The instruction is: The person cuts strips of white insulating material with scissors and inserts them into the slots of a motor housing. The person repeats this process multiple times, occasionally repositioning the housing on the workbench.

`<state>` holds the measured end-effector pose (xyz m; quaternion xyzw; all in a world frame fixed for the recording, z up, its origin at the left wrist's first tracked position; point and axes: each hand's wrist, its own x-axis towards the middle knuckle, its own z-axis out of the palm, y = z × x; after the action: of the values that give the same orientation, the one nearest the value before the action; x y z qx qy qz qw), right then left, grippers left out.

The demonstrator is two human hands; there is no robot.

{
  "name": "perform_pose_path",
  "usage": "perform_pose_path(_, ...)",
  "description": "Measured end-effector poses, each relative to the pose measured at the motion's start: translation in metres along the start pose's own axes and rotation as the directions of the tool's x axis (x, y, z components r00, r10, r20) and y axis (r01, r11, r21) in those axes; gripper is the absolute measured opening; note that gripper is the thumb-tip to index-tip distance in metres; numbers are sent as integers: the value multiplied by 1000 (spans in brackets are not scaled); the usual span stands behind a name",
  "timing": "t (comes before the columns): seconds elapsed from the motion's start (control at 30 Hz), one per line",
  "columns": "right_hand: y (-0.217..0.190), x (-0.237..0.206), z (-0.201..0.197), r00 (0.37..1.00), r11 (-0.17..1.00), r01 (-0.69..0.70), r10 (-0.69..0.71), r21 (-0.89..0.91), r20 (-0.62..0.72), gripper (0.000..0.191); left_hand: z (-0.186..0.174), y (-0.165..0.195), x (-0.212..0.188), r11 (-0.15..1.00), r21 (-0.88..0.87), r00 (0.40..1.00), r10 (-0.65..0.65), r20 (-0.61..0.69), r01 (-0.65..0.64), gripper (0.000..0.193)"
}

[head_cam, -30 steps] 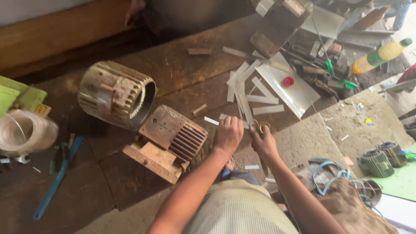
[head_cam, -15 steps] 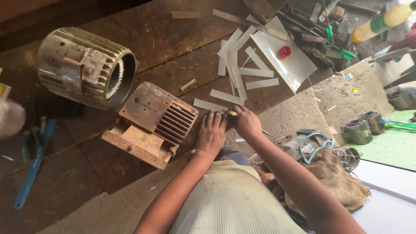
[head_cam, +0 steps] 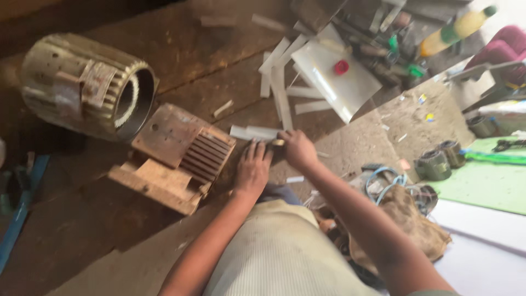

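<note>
Left hand [head_cam: 253, 168] lies flat, fingers spread, palm down on the wooden bench [head_cam: 181, 49], gripping nothing, its fingertips touching a white strip [head_cam: 253, 132] at its 12 o'clock. Right hand [head_cam: 296, 148] is curled beside it at 3 o'clock; its hold cannot be told. A rusty finned motor housing [head_cam: 183, 148] sits at the left hand's 9 o'clock, a ribbed stator shell [head_cam: 87, 87] at 10 o'clock.

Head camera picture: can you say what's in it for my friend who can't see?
A person's left hand presses flat on a wooden workbench while the right hand pinches a small object beside a white strip. A rusty finned metal block and ribbed motor housing sit nearby.
</note>
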<state>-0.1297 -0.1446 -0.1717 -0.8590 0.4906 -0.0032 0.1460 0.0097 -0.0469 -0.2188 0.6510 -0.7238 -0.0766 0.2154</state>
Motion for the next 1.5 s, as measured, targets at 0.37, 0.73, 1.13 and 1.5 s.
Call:
perform_pose_path(0.37, 26, 47, -99, 990, 964, -66, 96, 257, -105, 37, -27, 40, 59, 971, 158, 979, 159, 128, -178, 48)
perform_pose_path(0.73, 31, -37, -110, 781, 810, 486, -234, 328, -579, 54, -98, 79, 78, 944, -209, 953, -284, -110, 257, 27)
perform_pose_path(1.13, -25, -53, -66, 826, 608, 546, -276, 576, -492, 38, -186, 69, 6, 904, -303, 907, -370, -202, 301, 18)
perform_pose_path(1.5, -69, -40, 15, 959, 520, 271, -218, 810, -181, 31, -206, -29, -67, 981, -31, 866, -186, -463, 194, 48)
